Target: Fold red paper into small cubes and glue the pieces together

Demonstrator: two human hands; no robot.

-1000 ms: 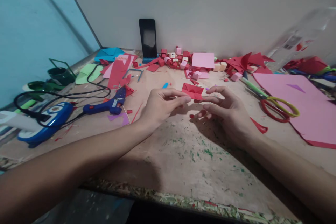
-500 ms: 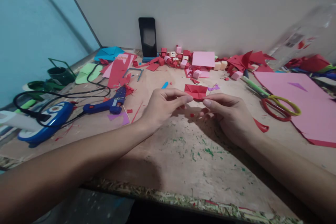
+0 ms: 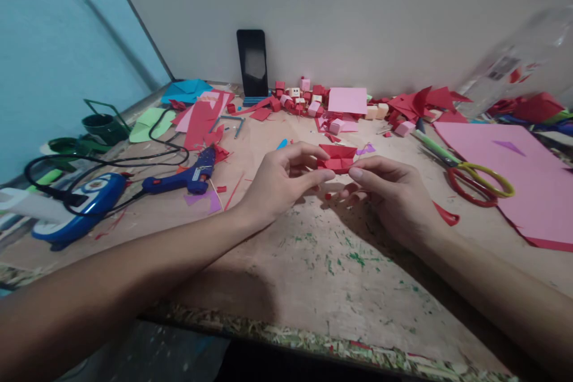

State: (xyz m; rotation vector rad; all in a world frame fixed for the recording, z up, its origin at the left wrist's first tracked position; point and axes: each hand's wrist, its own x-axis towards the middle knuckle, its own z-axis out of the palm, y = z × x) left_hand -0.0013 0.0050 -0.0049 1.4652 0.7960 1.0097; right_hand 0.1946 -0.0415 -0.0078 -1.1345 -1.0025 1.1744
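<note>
right hand (image 3: 394, 197) pinches the folded red paper (image 3: 339, 158) at one end; can't tell if left hand (image 3: 282, 182) grips opposite. keep pressure light, creases crisp.

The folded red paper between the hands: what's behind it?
Farther back than the folded red paper are a pink cube and a pale pink sheet; a purple scrap shows beyond its right end. Whatever the paper itself covers cannot be seen.
</note>
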